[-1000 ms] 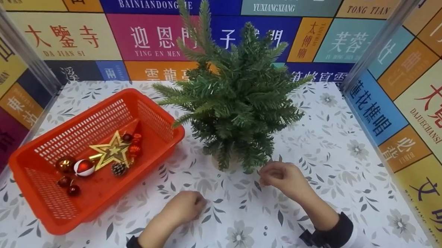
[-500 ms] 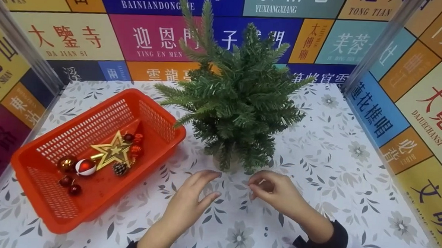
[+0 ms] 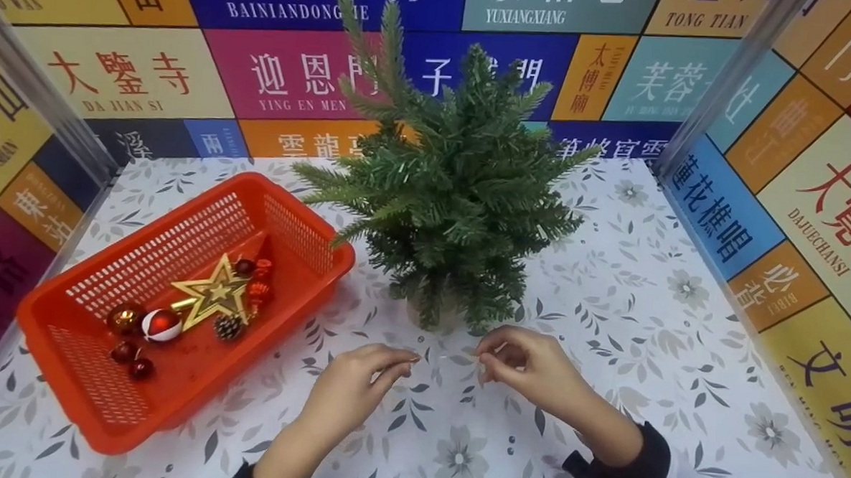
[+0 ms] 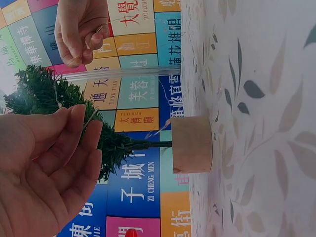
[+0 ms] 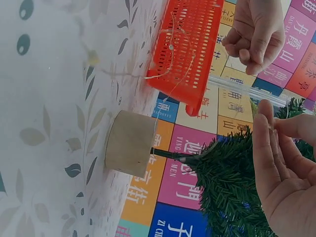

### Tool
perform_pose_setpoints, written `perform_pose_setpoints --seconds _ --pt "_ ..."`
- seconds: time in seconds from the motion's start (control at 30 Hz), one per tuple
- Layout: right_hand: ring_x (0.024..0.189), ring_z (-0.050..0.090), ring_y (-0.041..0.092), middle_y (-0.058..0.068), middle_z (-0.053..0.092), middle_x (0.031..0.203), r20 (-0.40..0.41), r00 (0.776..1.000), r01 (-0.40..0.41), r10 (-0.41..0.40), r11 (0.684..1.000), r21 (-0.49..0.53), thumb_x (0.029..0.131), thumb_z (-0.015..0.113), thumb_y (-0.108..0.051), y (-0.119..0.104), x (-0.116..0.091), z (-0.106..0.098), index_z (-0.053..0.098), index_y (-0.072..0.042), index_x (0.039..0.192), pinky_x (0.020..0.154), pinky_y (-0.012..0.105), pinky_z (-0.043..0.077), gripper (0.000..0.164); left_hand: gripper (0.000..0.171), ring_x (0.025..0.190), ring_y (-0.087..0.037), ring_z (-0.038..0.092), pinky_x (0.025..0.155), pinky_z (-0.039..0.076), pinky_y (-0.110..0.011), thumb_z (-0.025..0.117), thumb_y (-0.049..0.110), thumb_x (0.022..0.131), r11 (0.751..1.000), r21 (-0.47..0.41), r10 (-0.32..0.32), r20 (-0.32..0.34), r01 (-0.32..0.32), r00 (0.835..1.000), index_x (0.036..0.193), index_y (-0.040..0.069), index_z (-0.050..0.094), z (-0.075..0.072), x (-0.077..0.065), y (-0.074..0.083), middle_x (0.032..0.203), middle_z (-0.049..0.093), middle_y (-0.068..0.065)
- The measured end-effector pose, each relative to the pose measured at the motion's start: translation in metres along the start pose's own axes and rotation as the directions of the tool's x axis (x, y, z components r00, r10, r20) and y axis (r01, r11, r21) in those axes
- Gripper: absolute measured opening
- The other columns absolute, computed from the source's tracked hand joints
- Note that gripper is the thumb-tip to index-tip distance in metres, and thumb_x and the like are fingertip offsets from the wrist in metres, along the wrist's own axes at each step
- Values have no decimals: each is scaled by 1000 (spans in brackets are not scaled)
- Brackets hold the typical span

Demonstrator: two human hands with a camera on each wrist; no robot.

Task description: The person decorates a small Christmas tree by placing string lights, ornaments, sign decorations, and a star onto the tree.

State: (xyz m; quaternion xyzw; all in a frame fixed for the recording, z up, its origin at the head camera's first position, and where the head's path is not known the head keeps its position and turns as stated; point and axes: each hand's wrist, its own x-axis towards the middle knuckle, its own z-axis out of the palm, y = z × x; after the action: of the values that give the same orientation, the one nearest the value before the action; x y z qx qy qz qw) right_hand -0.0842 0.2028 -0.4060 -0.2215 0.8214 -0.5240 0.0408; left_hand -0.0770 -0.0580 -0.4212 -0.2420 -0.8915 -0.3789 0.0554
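Observation:
A small artificial Christmas tree point(image 3: 456, 190) stands on a round wooden base point(image 4: 192, 144). In front of it my left hand point(image 3: 358, 380) pinches a thin wire of fairy lights point(image 4: 91, 117) between thumb and fingers. My right hand point(image 3: 535, 362), a short way to the right, pinches the same kind of thin wire with thumb and forefinger. Loops of the fairy light wire point(image 5: 171, 47), carrying tiny beads, hang below the hands in the right wrist view. In the head view the wire is barely visible between the fingertips.
A red plastic basket point(image 3: 195, 408) sits to the left. It holds a gold star point(image 3: 216, 292), a red and white ball point(image 3: 162, 324), a small pine cone point(image 3: 228, 326) and several other ornaments. Printed panels point(image 3: 131, 72) wall the back and sides of the table.
My left hand has moved forward and opened, then brought its fingertips together on the wire. My right hand has shifted slightly left, toward the left hand. Tree and basket stay put.

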Motion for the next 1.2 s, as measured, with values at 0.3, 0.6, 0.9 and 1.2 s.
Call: perform_pose_setpoints --seconds 0.3,0.6,0.9,1.2 --pt "60 62 7 12 69 84 27 999 -32 35 995 -97 92 64 -12 0 -1 -4 67 -3 100 53 23 52 11 12 81 -9 67 71 57 -26 67 23 90 997 -50 -63 11 64 998 98 17 75 -15 0 -6 94 72 6" --pt "60 52 -3 3 69 81 52 998 -21 32 980 -200 89 67 -12 8 1 -6 71 -8 97 52 20 50 9 8 80 -12 69 72 58 -23 72 13 85 993 -114 -52 -170 33 984 92 14 75 -20 -1 -16 90 74 1" --pt "68 60 0 7 72 84 1 1000 0 1 985 -173 89 68 -13 11 -2 -17 74 -5 94 58 21 54 11 12 76 -9 68 68 58 -21 76 6 79 989 -140 -81 -289 42 954 89 12 77 -33 -1 -26 88 73 1" --pt "73 64 5 4 73 88 27 1000 -3 10 967 -255 89 68 -13 25 0 -23 74 -8 95 67 26 57 10 9 80 -15 69 72 59 -25 73 9 84 985 -108 -151 -127 138 980 93 11 74 -21 0 -36 91 73 -3"
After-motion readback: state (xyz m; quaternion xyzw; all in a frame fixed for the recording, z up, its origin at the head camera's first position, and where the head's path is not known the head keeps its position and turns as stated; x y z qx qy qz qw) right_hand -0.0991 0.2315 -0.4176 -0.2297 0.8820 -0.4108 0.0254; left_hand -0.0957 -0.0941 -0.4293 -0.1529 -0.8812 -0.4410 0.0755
